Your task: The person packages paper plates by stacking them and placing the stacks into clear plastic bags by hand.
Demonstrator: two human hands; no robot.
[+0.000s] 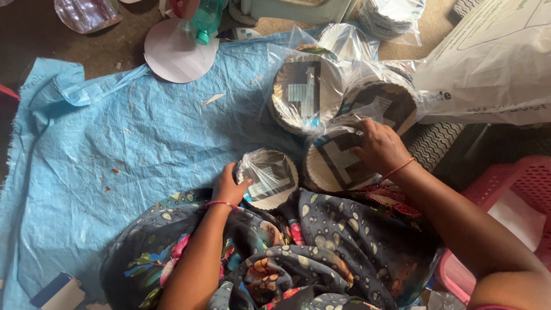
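Left hand [231,185] — pinching the clear wrap of a bagged paper-plate stack [272,177] at the blue tarp's [115,143] near edge | right hand [379,148] — fingers curled, gripping the plastic of a second bagged stack [336,163] just beside it | two more bagged stacks [307,92] beyond.

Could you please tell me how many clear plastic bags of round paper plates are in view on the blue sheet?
4: one under the left hand, one under the right hand, one upper middle, one right of it. More may be hidden behind them.
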